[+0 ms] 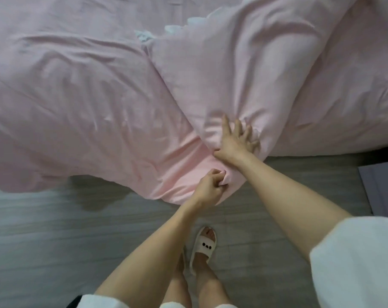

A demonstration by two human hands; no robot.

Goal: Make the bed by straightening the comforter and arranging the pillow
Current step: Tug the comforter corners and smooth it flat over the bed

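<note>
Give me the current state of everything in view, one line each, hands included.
Comforter: rumpled, folded over itself, near corner hanging off the bed edge toward the floor.
Left hand: pinching a fold at the comforter's corner.
Right hand: fingers spread, gripping the folded-over layer.
White inner filling: poking out at the far fold.
Slipper: on the foot, standing on the floor.
</note>
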